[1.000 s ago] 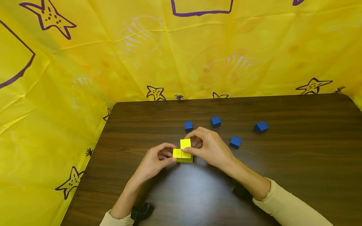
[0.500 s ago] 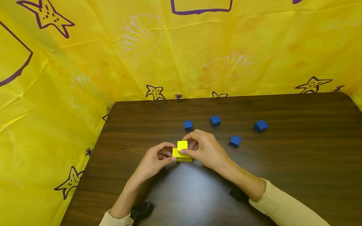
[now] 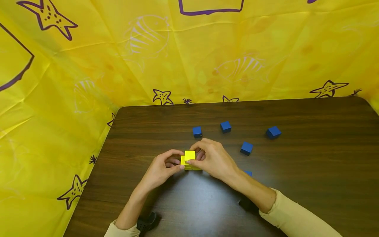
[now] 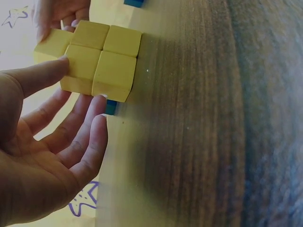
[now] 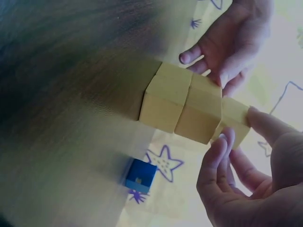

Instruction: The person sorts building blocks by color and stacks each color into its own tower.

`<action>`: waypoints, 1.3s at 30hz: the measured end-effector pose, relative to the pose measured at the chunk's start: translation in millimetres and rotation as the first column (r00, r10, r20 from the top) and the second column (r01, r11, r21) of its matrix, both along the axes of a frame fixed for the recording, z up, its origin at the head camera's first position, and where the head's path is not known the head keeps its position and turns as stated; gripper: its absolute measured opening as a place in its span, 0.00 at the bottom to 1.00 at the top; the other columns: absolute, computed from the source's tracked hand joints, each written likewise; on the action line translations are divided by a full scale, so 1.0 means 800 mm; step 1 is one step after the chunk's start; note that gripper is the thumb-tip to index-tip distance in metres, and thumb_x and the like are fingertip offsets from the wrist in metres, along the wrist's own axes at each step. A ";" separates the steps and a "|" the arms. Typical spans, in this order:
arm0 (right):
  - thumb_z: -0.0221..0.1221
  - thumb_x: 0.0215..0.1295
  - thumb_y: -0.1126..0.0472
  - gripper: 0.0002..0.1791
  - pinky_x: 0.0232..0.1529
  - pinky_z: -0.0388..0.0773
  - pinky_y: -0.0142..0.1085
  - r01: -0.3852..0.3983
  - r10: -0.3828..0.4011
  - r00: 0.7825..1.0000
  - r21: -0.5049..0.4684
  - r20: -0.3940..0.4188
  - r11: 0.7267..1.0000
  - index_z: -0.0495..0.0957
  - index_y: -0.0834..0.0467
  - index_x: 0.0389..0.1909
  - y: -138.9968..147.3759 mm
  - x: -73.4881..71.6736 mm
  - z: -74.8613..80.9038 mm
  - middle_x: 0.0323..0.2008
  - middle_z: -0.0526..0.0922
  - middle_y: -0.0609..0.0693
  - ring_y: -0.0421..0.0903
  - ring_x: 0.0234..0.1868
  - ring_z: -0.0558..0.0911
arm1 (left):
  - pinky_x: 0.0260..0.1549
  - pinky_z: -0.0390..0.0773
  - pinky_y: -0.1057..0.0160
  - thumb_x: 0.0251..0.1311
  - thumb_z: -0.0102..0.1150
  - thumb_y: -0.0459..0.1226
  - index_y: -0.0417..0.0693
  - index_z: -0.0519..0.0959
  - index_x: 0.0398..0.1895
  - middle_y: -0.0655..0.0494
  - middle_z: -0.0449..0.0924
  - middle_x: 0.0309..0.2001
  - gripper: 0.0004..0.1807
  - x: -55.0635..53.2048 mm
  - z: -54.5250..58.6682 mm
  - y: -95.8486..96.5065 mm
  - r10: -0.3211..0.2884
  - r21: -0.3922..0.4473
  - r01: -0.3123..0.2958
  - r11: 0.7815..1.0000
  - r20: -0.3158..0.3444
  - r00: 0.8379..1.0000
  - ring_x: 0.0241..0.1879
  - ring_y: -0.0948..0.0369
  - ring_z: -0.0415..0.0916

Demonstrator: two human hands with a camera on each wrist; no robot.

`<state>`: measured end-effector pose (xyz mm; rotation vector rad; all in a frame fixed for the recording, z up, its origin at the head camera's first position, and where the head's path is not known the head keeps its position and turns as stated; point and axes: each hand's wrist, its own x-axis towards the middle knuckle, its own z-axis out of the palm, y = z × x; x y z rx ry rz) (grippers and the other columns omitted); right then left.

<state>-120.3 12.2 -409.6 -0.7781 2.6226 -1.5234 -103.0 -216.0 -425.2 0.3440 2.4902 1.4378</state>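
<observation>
A block of yellow cubes [image 3: 193, 168], two wide and two layers high, stands on the table. One more yellow cube [image 3: 189, 154] is over the top layer, across the seam between the two columns; in the left wrist view this upper cube [image 4: 53, 43] seems to touch the layer below. The right hand [image 3: 215, 159] pinches it between thumb and fingers. At the stack's left side, the left hand [image 3: 160, 168] holds the upper layer, its thumb on the near face and its fingertips at the far side. The lower fingers [image 4: 98, 137] hang off the stack.
Behind and right of the stack, blue cubes [image 3: 197, 132] [image 3: 225, 127] [image 3: 246, 148] [image 3: 273, 132] lie apart. Another blue cube [image 3: 248, 173] is partly hidden by the right forearm. A yellow patterned cloth [image 3: 195, 59] hangs beyond the wooden table [image 3: 148, 131].
The right hand has brought its yellow cube left and toward the person, over the stack's middle. The left hand has stayed in place. A blue cube has come into view beside the right forearm.
</observation>
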 end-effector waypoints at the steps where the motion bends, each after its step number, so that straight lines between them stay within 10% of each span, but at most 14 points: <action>1: 0.76 0.52 0.59 0.14 0.29 0.79 0.28 0.001 -0.001 1.000 0.002 -0.002 1.000 0.84 0.54 0.38 0.000 0.000 0.000 0.33 0.78 0.42 0.34 0.29 0.79 | 0.41 0.82 0.62 0.59 0.69 0.31 0.43 0.79 0.54 0.46 0.82 0.49 0.19 0.000 0.000 0.000 0.001 0.003 -0.001 1.000 0.003 1.000 0.43 0.55 0.82; 39: 0.75 0.52 0.61 0.18 0.30 0.78 0.27 -0.041 0.044 0.998 0.078 -0.035 0.996 0.84 0.56 0.45 0.009 0.004 -0.002 0.37 0.81 0.42 0.35 0.31 0.79 | 0.41 0.82 0.62 0.58 0.69 0.31 0.43 0.79 0.55 0.46 0.82 0.48 0.20 -0.001 -0.001 0.000 -0.005 -0.019 0.005 1.000 0.005 1.000 0.44 0.55 0.82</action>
